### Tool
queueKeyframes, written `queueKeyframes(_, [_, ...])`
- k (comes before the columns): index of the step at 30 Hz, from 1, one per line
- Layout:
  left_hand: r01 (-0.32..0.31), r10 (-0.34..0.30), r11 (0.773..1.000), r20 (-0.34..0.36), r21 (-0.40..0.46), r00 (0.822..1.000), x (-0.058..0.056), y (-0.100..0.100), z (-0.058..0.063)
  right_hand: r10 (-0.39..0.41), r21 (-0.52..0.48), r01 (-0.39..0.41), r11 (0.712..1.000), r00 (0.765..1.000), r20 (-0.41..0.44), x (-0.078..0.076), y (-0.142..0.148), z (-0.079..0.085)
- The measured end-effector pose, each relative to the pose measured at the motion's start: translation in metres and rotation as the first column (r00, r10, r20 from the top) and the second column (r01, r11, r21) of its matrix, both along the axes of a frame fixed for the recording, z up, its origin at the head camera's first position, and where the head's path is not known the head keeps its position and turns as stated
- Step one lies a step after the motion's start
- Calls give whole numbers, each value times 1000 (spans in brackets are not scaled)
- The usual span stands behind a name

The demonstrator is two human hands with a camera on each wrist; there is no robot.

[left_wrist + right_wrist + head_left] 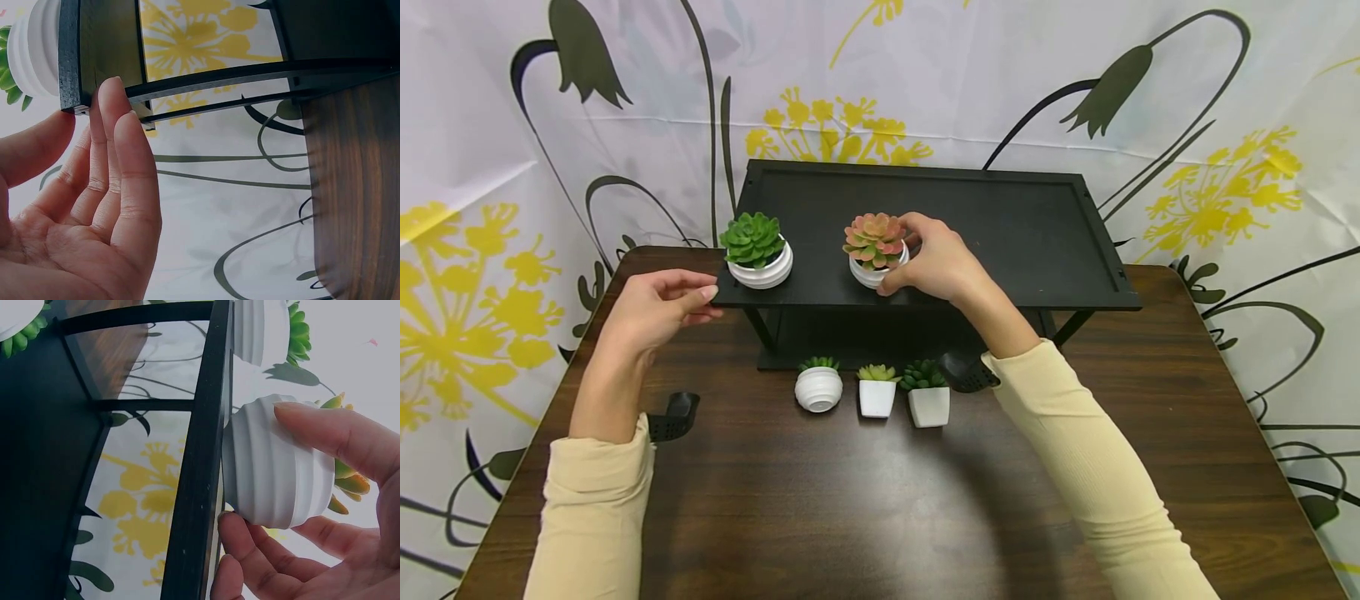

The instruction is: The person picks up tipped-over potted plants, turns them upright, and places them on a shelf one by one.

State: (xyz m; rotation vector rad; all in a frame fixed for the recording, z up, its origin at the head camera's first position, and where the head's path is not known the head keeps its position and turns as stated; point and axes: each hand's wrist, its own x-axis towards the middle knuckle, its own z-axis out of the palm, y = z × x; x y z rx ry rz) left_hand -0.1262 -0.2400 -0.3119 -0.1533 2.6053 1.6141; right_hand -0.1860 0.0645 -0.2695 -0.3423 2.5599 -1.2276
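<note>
My right hand (943,260) grips a pink-and-green potted succulent (875,240) by its round white pot. In the right wrist view the thumb lies on one side of the ribbed pot (278,462) and fingers on the other, with the pot's base at the top of the black shelf (992,229). My left hand (658,310) pinches the shelf's front left corner, the thumb at the board's edge (70,94) and fingertips behind it. Beside that corner, a green potted succulent (756,250) stands on the shelf top.
On the brown wooden table (820,508), three small plants stand before the shelf's lower board: a round white pot (818,389), a square white pot (877,398) and another square pot (929,407). A flowered cloth (1000,75) hangs behind.
</note>
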Motion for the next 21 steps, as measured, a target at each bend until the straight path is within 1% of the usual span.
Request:
queueKeyframes(11, [-4,4,1000,0,5,1000,0,0,0,21,-12,-21,1000,1000,-18,-4,-14,-3])
queueKeyframes(21, [-9,9,1000,-1,7,1000,1,0,0,41,19,-40,999,999,-32,-6,-25,-2])
